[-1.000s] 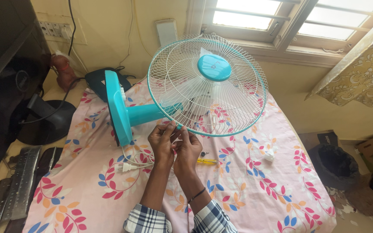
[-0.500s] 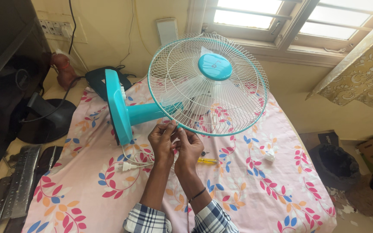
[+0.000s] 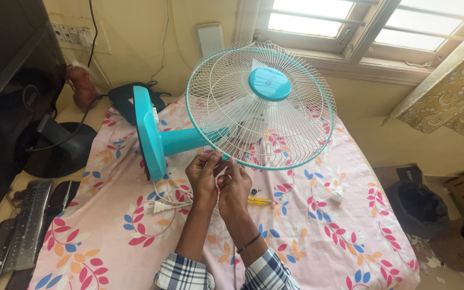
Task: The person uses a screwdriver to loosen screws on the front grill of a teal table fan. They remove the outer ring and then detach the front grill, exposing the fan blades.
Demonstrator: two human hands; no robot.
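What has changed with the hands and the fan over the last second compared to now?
Very little. Both hands have stayed together at the lower rim of the fan guard; the left hand and right hand only shifted their fingers slightly, closing a bit nearer each other. Nothing was picked up or let go. The fan, the yellow screwdriver and the white plug lie as before.

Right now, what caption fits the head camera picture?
Both hands, left hand and right hand, pinch the rim of a teal wire-caged table fan lying on floral cloth.
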